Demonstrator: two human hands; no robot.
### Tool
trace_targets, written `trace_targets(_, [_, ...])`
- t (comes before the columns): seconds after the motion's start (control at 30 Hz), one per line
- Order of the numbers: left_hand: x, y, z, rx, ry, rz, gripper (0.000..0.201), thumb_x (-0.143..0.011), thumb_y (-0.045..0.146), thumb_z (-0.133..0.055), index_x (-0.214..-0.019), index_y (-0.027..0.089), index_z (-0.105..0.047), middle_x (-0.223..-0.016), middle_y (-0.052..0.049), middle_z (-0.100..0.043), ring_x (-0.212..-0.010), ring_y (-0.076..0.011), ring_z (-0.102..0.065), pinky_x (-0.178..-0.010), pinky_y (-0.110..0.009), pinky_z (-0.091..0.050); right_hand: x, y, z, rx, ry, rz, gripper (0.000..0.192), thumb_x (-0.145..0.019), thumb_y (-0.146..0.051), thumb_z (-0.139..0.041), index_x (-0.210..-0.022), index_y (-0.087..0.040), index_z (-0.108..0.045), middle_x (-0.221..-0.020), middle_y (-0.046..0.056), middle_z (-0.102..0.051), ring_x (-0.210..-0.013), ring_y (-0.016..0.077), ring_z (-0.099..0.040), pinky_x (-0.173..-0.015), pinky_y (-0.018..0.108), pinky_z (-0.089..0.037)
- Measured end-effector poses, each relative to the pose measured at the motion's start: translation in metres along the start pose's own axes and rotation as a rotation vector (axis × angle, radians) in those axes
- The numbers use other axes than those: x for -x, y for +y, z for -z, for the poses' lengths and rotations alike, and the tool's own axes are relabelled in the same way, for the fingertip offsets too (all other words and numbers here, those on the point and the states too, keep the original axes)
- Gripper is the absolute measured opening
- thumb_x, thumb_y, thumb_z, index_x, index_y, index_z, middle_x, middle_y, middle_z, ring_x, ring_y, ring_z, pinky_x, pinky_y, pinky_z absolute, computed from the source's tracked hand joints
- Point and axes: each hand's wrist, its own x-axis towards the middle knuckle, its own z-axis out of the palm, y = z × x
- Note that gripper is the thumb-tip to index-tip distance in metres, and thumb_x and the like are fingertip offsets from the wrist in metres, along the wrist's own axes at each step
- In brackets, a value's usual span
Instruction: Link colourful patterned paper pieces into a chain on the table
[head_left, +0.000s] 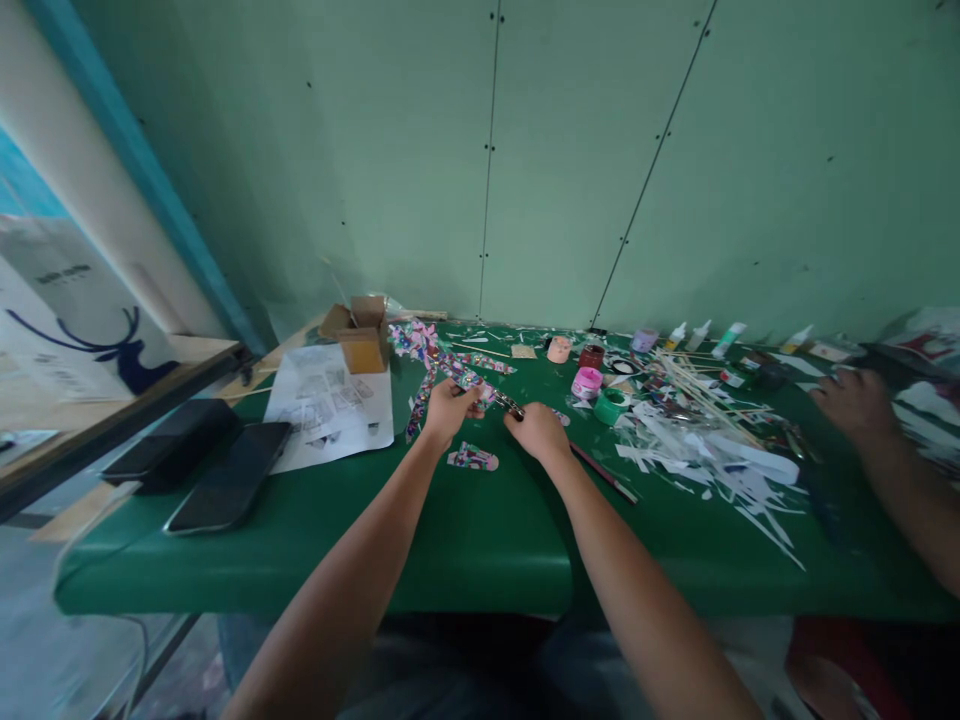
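Observation:
My left hand (450, 408) is closed on a colourful, glittery patterned strip (491, 392) over the green tabletop. In my right hand (541, 430) is a small shiny metal tool (511, 405), its end pointing at the strip; its exact kind is hard to make out. Beyond my left hand lies a larger pink, speckled patterned piece (420, 345) with arm-like strips. A loose rounded patterned piece (474, 457) rests on the table just below my hands. My fingertips are partly hidden.
A printed sheet (330, 405), small cardboard box (365, 345) and black phone (229, 480) are at left. Paint jars (587, 383), a brown pencil-like stick (604, 473), glue bottles (727, 340) and white paper scraps (697, 450) spread rightward. Another person's hand (855, 402) is at far right.

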Motion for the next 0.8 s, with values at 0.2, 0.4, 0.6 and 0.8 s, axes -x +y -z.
trace_targets(0.2, [-0.001,-0.0014,0.0,0.023,-0.002,-0.002,0.037,-0.057,0.039,-0.078,-0.066,0.015,-0.051,-0.054,0.004,-0.054,-0.045,-0.013,-0.058,-0.049,-0.029,-0.055,-0.001,-0.0031,-0.0004,0.052,0.016,-0.038,0.034,-0.082,-0.042,-0.05,-0.077,-0.015,-0.071,-0.079,0.013,-0.07,-0.075,0.023,-0.067,-0.061,0.025,-0.043])
trace_targets(0.4, [-0.0013,-0.002,-0.001,0.032,-0.01,-0.018,0.04,-0.055,0.041,-0.078,-0.065,0.015,-0.05,-0.055,0.004,-0.053,-0.045,-0.0125,-0.058,-0.048,-0.028,-0.055,-0.0029,-0.006,0.0013,0.092,0.02,-0.064,0.038,-0.084,-0.043,-0.049,-0.084,-0.013,-0.072,-0.086,0.016,-0.071,-0.083,0.0247,-0.068,-0.068,0.027,-0.047])
trace_targets(0.6, [-0.0021,-0.0037,-0.001,0.034,-0.034,-0.037,0.04,-0.055,0.042,-0.079,-0.067,0.014,-0.053,-0.057,0.002,-0.056,-0.049,-0.0128,-0.059,-0.049,-0.029,-0.056,-0.0007,-0.0045,0.002,0.136,0.062,-0.057,0.033,-0.085,-0.039,-0.048,-0.087,-0.017,-0.072,-0.087,0.014,-0.071,-0.085,0.0242,-0.067,-0.072,0.029,-0.047])
trace_targets(0.8, [-0.0001,-0.0038,-0.0022,-0.02,-0.106,0.041,0.034,-0.059,0.039,-0.076,-0.062,0.012,-0.057,-0.054,-0.002,-0.058,-0.052,-0.0177,-0.064,-0.05,-0.029,-0.056,0.0026,-0.0021,0.0013,0.161,0.067,0.036,0.03,-0.087,-0.038,-0.046,-0.086,-0.019,-0.07,-0.085,0.011,-0.071,-0.084,0.0222,-0.067,-0.071,0.027,-0.045])
